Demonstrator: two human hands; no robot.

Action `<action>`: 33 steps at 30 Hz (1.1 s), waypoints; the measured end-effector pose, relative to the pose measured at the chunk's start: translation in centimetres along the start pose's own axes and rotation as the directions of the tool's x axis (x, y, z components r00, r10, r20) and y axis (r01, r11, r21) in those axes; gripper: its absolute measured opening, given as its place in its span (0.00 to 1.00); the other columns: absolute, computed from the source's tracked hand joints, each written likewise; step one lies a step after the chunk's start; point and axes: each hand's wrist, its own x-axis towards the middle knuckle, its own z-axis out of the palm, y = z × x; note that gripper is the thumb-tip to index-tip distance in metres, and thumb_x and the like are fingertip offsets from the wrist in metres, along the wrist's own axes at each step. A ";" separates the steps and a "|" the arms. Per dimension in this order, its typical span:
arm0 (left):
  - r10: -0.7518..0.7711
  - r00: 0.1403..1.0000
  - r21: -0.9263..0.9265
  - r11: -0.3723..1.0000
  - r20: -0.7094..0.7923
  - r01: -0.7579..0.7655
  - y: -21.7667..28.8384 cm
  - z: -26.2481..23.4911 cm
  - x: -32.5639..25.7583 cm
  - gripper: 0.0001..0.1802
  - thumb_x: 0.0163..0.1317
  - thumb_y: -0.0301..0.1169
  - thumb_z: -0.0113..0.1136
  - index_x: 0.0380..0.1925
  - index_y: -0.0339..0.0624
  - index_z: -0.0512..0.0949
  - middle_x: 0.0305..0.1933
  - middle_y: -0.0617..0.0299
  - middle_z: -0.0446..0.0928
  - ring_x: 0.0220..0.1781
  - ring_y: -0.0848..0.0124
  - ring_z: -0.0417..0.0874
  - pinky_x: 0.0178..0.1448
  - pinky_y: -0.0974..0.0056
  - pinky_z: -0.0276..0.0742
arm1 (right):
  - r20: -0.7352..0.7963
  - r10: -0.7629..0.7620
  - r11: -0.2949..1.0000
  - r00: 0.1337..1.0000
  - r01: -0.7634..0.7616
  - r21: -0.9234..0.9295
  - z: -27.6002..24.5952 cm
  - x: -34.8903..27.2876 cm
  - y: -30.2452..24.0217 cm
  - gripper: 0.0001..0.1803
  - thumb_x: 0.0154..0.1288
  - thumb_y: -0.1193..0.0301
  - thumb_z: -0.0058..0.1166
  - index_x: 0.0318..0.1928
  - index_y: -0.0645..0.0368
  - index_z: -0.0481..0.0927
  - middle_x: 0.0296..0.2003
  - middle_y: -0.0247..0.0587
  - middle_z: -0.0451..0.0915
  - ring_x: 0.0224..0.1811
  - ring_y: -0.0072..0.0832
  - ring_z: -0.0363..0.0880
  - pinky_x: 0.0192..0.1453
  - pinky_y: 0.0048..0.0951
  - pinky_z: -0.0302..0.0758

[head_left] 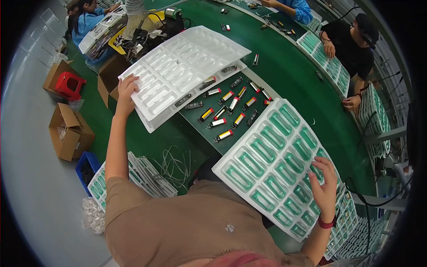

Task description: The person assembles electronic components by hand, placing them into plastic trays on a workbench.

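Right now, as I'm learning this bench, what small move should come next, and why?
Perhaps steady the green-pocketed tray with the right hand: its near corner juts past the bench edge, and that hand is over its right side.

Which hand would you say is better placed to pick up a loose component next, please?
Probably the right hand: it seems empty over the green-pocketed tray, while the left hand grips the white tray by its edge.

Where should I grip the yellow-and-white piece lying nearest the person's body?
Probably mid-body: pinch the long sides of the yellow-and-white piece from above and the near side. It lies flat, with no piece between it and the table's near edge.
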 end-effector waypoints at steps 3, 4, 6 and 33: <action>0.046 0.999 0.004 0.999 0.014 -0.046 1.7 -0.8 0.5 0.12 0.54 0.23 0.62 0.33 0.47 0.69 0.75 0.52 0.68 0.80 0.48 0.62 0.82 0.34 0.47 | 0.000 -0.018 1.000 1.000 0.018 0.003 0.8 -0.5 0.8 0.17 0.61 0.79 0.62 0.52 0.61 0.82 0.59 0.51 0.79 0.62 0.48 0.78 0.66 0.41 0.74; 0.060 0.998 -0.001 0.998 0.025 -0.060 2.1 -0.7 1.0 0.11 0.53 0.21 0.60 0.33 0.46 0.68 0.75 0.51 0.68 0.80 0.47 0.63 0.81 0.33 0.47 | -0.014 -0.036 0.999 0.999 0.036 -0.023 0.9 -0.9 0.9 0.17 0.61 0.79 0.62 0.52 0.61 0.82 0.59 0.50 0.79 0.62 0.48 0.78 0.66 0.40 0.74; 0.085 0.994 0.024 0.996 0.065 -0.086 2.0 0.0 1.1 0.13 0.48 0.17 0.53 0.34 0.43 0.70 0.76 0.49 0.68 0.79 0.45 0.63 0.80 0.36 0.50 | -0.034 -0.075 0.994 0.997 0.072 -0.082 0.6 -1.5 1.5 0.17 0.62 0.79 0.61 0.52 0.62 0.82 0.59 0.50 0.79 0.62 0.48 0.78 0.67 0.40 0.73; 0.753 0.484 -0.680 0.637 0.447 -0.363 54.1 6.5 18.9 0.09 0.64 0.26 0.62 0.43 0.38 0.81 0.48 0.52 0.78 0.54 0.51 0.79 0.57 0.52 0.78 | -0.135 0.591 0.785 0.795 -0.606 -0.129 -9.0 -13.3 19.8 0.12 0.64 0.78 0.53 0.45 0.68 0.85 0.32 0.55 0.86 0.28 0.47 0.87 0.39 0.41 0.84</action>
